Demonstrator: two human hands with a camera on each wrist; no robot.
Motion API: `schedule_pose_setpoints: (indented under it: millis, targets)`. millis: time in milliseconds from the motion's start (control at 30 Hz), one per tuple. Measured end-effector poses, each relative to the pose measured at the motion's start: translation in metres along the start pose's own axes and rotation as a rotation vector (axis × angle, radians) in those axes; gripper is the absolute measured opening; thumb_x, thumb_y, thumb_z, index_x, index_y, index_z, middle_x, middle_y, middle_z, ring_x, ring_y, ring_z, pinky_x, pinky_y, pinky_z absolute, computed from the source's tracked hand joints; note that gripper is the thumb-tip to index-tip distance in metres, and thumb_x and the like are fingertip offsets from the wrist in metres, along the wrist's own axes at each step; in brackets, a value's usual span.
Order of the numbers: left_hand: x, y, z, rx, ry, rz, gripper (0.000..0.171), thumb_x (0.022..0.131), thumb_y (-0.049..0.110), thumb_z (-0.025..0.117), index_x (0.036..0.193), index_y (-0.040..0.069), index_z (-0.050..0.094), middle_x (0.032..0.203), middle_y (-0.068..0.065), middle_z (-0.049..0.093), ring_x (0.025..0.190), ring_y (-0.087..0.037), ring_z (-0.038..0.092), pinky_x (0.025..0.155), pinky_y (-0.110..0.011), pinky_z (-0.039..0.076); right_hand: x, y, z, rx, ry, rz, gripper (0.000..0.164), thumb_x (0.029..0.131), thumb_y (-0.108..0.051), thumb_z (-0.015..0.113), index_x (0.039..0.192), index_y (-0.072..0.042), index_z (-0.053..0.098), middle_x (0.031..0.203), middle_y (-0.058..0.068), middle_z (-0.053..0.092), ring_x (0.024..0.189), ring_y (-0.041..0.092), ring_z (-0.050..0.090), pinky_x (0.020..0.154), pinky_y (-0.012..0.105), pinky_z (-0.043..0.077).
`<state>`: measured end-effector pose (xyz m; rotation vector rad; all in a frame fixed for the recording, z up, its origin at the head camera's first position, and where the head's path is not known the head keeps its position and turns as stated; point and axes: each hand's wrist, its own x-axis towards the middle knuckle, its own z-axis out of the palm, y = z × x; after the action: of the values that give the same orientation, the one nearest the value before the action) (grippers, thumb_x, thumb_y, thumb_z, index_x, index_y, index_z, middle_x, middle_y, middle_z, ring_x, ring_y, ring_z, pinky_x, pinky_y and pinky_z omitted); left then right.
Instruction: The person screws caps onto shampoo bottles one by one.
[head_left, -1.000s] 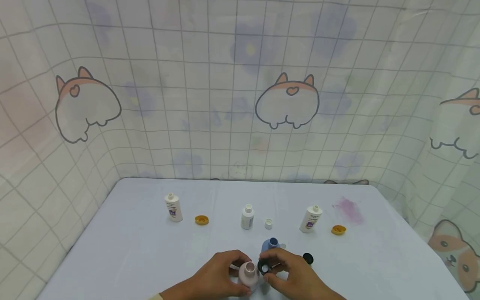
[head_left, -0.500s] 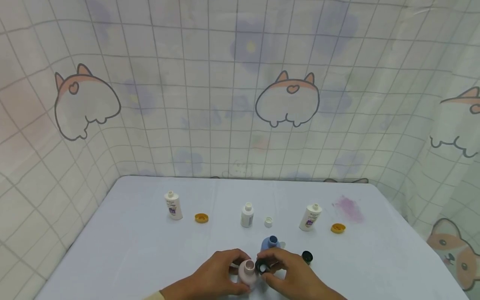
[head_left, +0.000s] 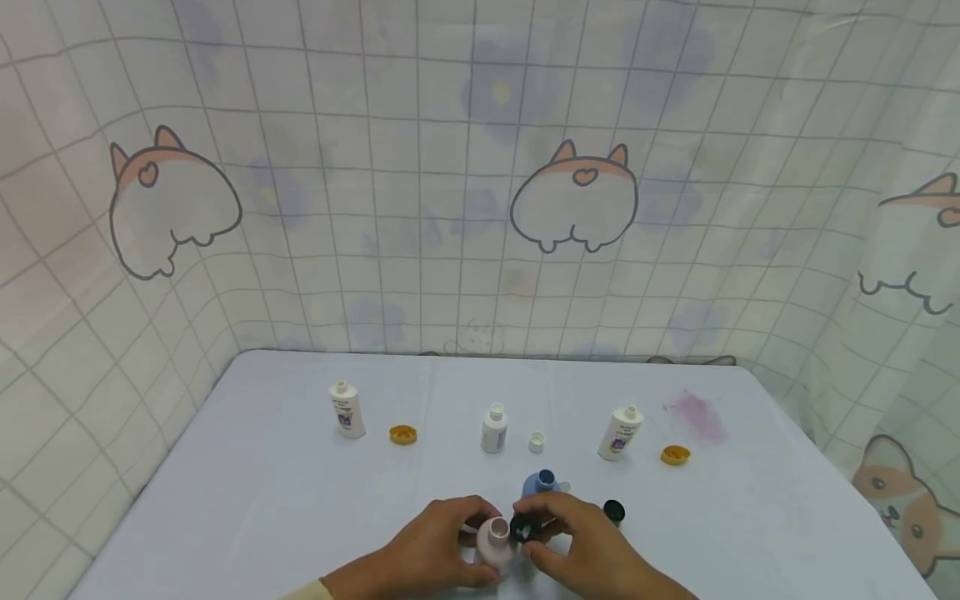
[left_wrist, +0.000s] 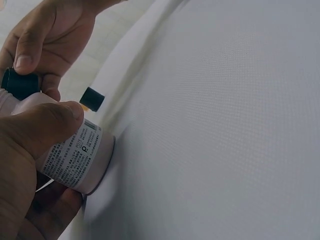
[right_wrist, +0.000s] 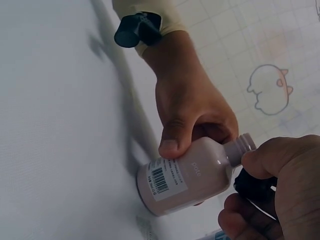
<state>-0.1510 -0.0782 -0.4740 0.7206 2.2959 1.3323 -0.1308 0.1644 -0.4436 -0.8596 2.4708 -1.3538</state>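
My left hand (head_left: 438,546) grips a pale pink bottle (head_left: 492,550) with a printed label, thumb on one side and fingers round the other. Its threaded neck (right_wrist: 242,148) is bare, and the base sits at the table surface. Close by the neck, my right hand (head_left: 592,542) pinches a black screw cap (right_wrist: 254,185) between thumb and fingers; in the left wrist view this cap (left_wrist: 21,84) overlaps the neck. Just behind the right hand stands an uncapped blue bottle (head_left: 537,483), its lower part hidden. Another black cap (head_left: 614,512) lies right of that hand.
Farther back on the white table (head_left: 262,500) stand three uncapped white bottles: left (head_left: 347,412), middle (head_left: 494,430) and right (head_left: 620,433). Beside them lie a yellow cap (head_left: 403,434), a small white cap (head_left: 537,442) and a second yellow cap (head_left: 676,455). A patterned curtain (head_left: 420,208) hangs behind.
The black cap in my right hand has tilted, so less of its pale inside faces the head camera. It has shifted slightly toward the pink bottle, which stays in place.
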Motion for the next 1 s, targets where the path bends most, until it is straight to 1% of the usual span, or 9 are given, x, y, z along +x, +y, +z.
schedule_pose_setpoints:
  millis: [233,367,600,700,833,1000]
  targets:
    - [0.000,0.000,0.001,0.025,0.001,-0.004,0.049,0.068,0.036,0.084,0.108,0.028,0.058,0.104,0.019,0.058,0.098,0.001,0.057,0.082,-0.018,0.050,0.000,0.000,-0.001,-0.002,0.005,-0.003,0.037,0.088,-0.031,0.067,0.122,-0.025,0.054,0.108,-0.009,0.059,0.091,0.010,0.061,0.082,0.029,0.053]
    - [0.000,0.000,0.001,0.030,0.002,-0.002,0.049,0.068,0.036,0.084,0.109,0.028,0.058,0.105,0.019,0.057,0.098,0.001,0.057,0.082,-0.018,0.050,0.000,-0.002,-0.001,-0.013,0.021,-0.007,0.037,0.088,-0.033,0.066,0.122,-0.024,0.055,0.109,-0.010,0.059,0.091,0.009,0.060,0.083,0.028,0.052]
    - [0.000,0.000,0.001,0.027,0.006,0.005,0.049,0.067,0.036,0.084,0.109,0.028,0.058,0.105,0.019,0.057,0.099,0.001,0.056,0.082,-0.017,0.050,0.002,-0.006,0.000,0.016,0.036,-0.016,0.036,0.088,-0.036,0.066,0.121,-0.027,0.055,0.111,-0.009,0.058,0.092,0.010,0.060,0.086,0.028,0.051]
    - [0.000,-0.001,0.001,0.020,0.003,0.014,0.049,0.067,0.035,0.084,0.109,0.028,0.058,0.105,0.018,0.057,0.099,0.001,0.056,0.082,-0.017,0.050,0.003,-0.008,0.000,0.016,0.047,-0.039,0.035,0.088,-0.034,0.067,0.120,-0.027,0.055,0.110,-0.009,0.058,0.092,0.010,0.060,0.085,0.028,0.052]
    - [0.000,-0.001,0.000,0.015,0.001,0.010,0.049,0.067,0.035,0.084,0.108,0.028,0.058,0.105,0.019,0.057,0.099,0.001,0.056,0.082,-0.017,0.050,0.005,-0.009,0.002,0.016,0.065,-0.083,0.035,0.088,-0.029,0.068,0.120,-0.027,0.055,0.111,-0.008,0.058,0.095,0.011,0.060,0.084,0.029,0.053]
    - [0.000,-0.001,0.000,0.023,0.000,0.016,0.049,0.068,0.036,0.084,0.108,0.028,0.058,0.106,0.019,0.057,0.099,0.001,0.056,0.082,-0.016,0.049,0.009,-0.011,0.005,0.027,0.086,-0.125,0.035,0.088,-0.026,0.068,0.120,-0.025,0.055,0.112,-0.007,0.058,0.096,0.012,0.060,0.082,0.030,0.054]
